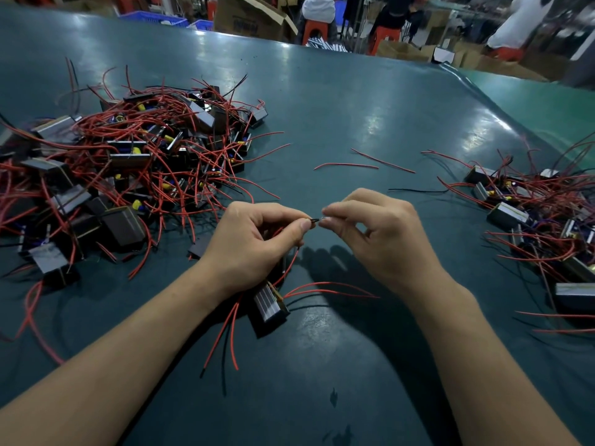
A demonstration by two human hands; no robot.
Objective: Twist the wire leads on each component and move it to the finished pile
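Thumb and forefinger of the left hand (257, 239) pinch the end of a thin dark wire lead (315, 220), while the thumb and forefinger of the right hand (383, 236) pinch the same lead tip from the opposite side, the two sets of fingertips nearly touching above the dark green table top (354, 107). Both hands are curled, knuckles up, with bare forearms reaching in from the lower corners of the view and the remaining fingers folded loosely under the palms. The lead runs down beneath the left hand to a small black rectangular component with a striped silver face (269, 305), which lies on the table just below the left wrist, partly hidden by it; thin red and black wires fan out from it to the right and toward the near edge. To the left sits a large tangled pile of similar black block components with red wires and yellow parts (128, 165), well apart from a smaller pile of the same components with red wires (541, 220) at the right edge of the table. Between the piles, beyond the hands, lie two loose red wire offcuts (380, 160) and a loose black wire offcut (418, 190). Across the far edge of the table stand brown cardboard boxes (254, 17), blue plastic crates (154, 18) and orange stools (317, 30), where blurred people are sitting or standing.
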